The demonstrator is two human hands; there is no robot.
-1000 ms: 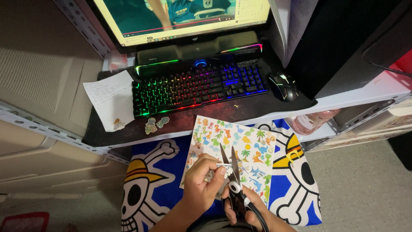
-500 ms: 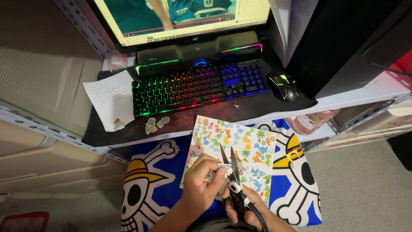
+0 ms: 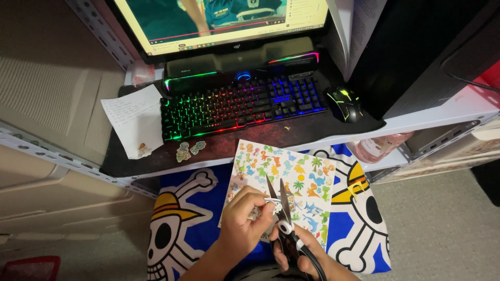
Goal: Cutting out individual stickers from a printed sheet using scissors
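My right hand [image 3: 302, 255] grips black scissors [image 3: 281, 208] at the bottom centre, blades parted and pointing up. Between those blades sits a small sticker cut-out [image 3: 272, 203], pinched in the fingers of my left hand [image 3: 245, 221]. Both hands hover over a white sticker sheet [image 3: 291, 174] printed with colourful dinosaurs and palm trees. The sheet lies on a blue cloth [image 3: 208, 208] with skull-and-crossbones figures across my lap.
A rainbow-lit keyboard [image 3: 239, 104] and black mouse [image 3: 345, 103] sit on a dark desk mat [image 3: 260, 136] below a monitor [image 3: 224, 21]. A handwritten paper [image 3: 133, 117] and several cut-out stickers [image 3: 187, 150] lie left. A black computer tower [image 3: 416, 47] stands right.
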